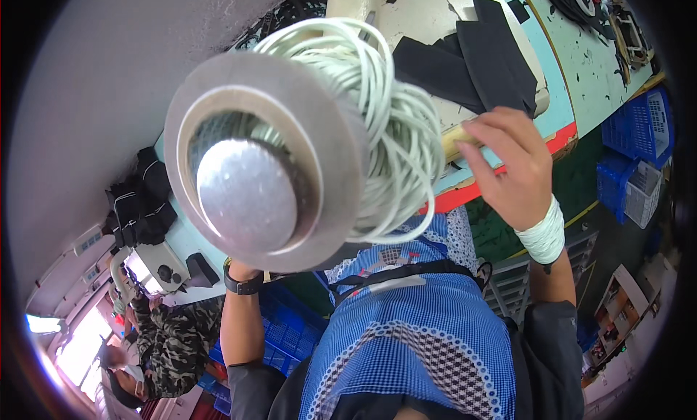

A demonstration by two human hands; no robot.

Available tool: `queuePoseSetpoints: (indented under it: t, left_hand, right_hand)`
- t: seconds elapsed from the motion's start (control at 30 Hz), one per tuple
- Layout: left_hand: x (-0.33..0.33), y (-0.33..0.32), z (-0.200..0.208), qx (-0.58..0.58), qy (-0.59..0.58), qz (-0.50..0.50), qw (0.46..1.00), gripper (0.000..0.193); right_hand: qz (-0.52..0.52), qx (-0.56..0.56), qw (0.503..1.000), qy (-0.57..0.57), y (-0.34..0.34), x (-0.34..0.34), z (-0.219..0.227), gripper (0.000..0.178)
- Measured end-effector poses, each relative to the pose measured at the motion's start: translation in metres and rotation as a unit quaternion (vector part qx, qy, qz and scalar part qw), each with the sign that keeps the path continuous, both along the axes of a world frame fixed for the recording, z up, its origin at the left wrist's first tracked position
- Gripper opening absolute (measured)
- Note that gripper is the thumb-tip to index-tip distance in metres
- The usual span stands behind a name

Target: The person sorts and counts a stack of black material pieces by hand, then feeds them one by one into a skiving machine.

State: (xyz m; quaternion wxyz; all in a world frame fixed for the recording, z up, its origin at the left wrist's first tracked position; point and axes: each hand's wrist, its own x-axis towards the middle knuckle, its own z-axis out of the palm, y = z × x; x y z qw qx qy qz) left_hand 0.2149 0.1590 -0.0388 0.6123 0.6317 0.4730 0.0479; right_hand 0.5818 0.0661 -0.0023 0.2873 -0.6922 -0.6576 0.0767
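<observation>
A round silver metal fixture (pixel 337 195) fills the near left, with a bundle of pale white cord (pixel 403 140) hanging beside it. Behind this fixture my left hand is hidden; only its wrist shows, wearing a black watch (pixel 243 278). My right hand (pixel 512 158) has curved fingers, thumb and forefinger apart, close to a pale yellow edge piece (pixel 456 138) at the front of a cream sewing machine (pixel 414 21). Whether the fingertips touch that piece is unclear. Several flat black fabric pieces (pixel 494 57) lie on the machine just beyond this hand. White thread (pixel 544 231) wraps my right wrist.
The light blue table (pixel 559 93) has a red front edge. Blue plastic baskets (pixel 639 129) stand at the right, with another blue crate (pixel 290 329) below left. A person in camouflage clothing (pixel 185 336) works at the far left, near black bags (pixel 138 202).
</observation>
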Motion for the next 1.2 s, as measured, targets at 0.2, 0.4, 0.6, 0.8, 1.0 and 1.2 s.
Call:
queuePoseSetpoints:
  t: [0.2, 0.4, 0.6, 0.8, 1.0, 1.2]
  left_hand:
    - [0.026, 0.001, -0.002, -0.046, -0.012, -0.013, 0.999, 0.026]
    - [0.034, 0.009, -0.046, 0.091, 0.038, -0.107, 0.989, 0.023]
    - [0.023, 0.001, -0.008, -0.026, 0.023, -0.072, 0.997, 0.013]
    - [0.016, -0.008, -0.002, -0.044, 0.009, -0.025, 0.999, 0.022]
    - [0.044, 0.003, -0.008, -0.003, 0.016, -0.051, 0.999, 0.029]
    - [0.052, 0.004, -0.033, 0.15, 0.058, -0.096, 0.982, 0.03]
  right_hand:
    - [0.076, -0.032, 0.991, 0.107, 0.014, -0.019, -0.016, 0.031]
    - [0.1, -0.099, 0.987, 0.074, 0.009, -0.019, -0.029, 0.019]
    - [-0.138, 0.083, 0.98, -0.116, -0.005, 0.017, 0.018, 0.021]
    - [0.022, -0.036, 0.996, 0.072, -0.014, -0.014, -0.006, 0.026]
    - [0.077, -0.07, 0.992, 0.074, 0.023, -0.038, -0.019, 0.054]
    - [-0.013, -0.062, 0.994, 0.092, -0.007, -0.008, -0.005, 0.019]
